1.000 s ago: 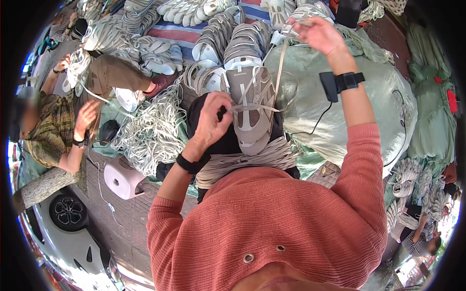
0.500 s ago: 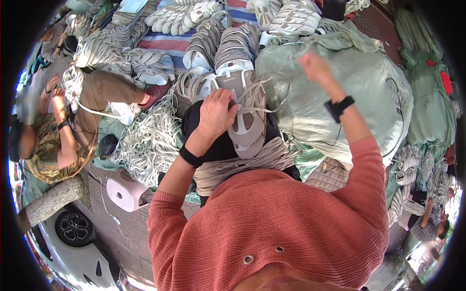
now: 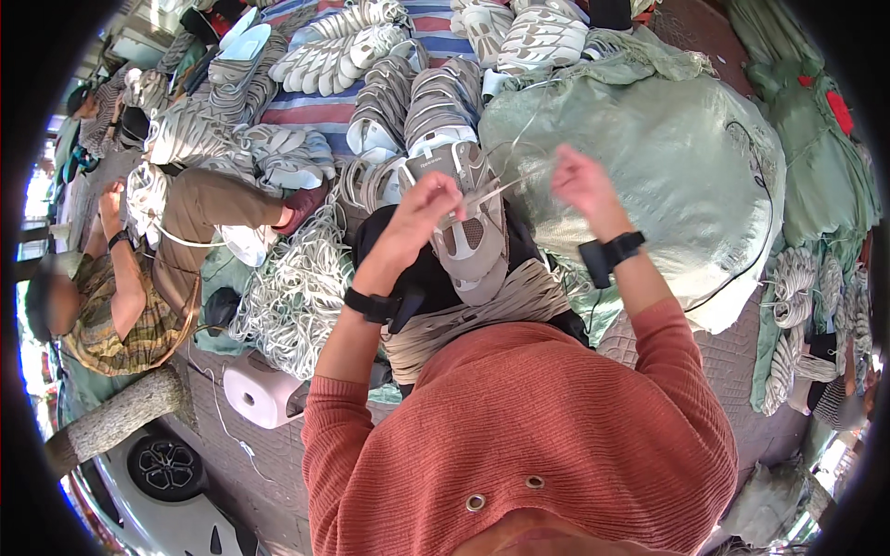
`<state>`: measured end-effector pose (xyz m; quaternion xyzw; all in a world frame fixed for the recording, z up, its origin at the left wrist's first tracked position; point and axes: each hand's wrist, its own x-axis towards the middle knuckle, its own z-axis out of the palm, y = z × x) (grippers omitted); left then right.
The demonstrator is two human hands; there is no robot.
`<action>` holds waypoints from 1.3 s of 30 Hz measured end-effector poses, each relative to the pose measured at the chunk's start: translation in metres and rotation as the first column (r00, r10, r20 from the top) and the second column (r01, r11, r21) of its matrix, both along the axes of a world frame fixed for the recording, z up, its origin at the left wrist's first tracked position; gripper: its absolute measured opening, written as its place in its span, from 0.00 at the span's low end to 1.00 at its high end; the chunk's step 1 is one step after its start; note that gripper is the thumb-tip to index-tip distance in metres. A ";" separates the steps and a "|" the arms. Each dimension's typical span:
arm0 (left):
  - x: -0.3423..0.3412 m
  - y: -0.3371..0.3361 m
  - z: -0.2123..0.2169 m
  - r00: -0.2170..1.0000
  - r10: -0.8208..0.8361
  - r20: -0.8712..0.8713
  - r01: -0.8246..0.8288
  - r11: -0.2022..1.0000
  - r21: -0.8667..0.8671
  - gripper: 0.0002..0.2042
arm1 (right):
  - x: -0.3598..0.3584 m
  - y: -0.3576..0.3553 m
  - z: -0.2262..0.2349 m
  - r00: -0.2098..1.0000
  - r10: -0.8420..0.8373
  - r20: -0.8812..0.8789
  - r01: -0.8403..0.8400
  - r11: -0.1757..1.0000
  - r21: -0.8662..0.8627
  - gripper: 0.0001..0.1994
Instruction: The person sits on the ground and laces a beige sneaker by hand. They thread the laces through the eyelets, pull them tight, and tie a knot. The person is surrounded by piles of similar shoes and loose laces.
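A grey-beige shoe upper (image 3: 470, 250) with mesh and pale overlays rests on my lap, its toe toward me. My left hand (image 3: 425, 208) is closed at the upper's left side, pinching a flat pale shoelace (image 3: 491, 192) over the eyelet area. From there the lace stretches right and up, with a loose strand curving above the green sack. My right hand (image 3: 586, 190) hovers right of the upper, somewhat smeared by motion, its fingertips pinched where the lace runs. A bundle of beige laces (image 3: 464, 315) lies across my lap.
A heap of loose white laces (image 3: 292, 287) lies left of my knees. Stacked shoe uppers (image 3: 445, 102) stand ahead on a striped sheet. A bulging green sack (image 3: 649, 185) fills the right. At left sits another person (image 3: 116, 306), near a pink stool (image 3: 260, 394).
My right hand has come down and inward, nearer the upper. My left hand has lifted slightly off the upper's tongue, and the lace loop has changed shape.
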<state>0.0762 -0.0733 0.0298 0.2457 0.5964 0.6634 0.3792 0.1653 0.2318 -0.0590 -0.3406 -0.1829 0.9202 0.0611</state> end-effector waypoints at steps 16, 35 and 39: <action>-0.007 -0.477 -0.014 0.369 0.889 0.271 -0.925 0.379 0.017 0.07 | 0.502 0.323 0.060 0.795 -0.537 -0.282 0.604 0.739 0.297 0.11; -0.016 0.005 0.007 0.416 -0.155 -0.896 -0.303 0.906 -0.297 0.07 | 0.040 -0.051 0.052 0.894 0.448 0.026 -0.247 0.443 0.862 0.10; -0.007 0.035 0.005 0.306 -0.367 -0.878 -0.312 0.833 -0.457 0.10 | 0.012 -0.096 0.031 0.788 0.597 0.149 -0.323 0.195 0.926 0.10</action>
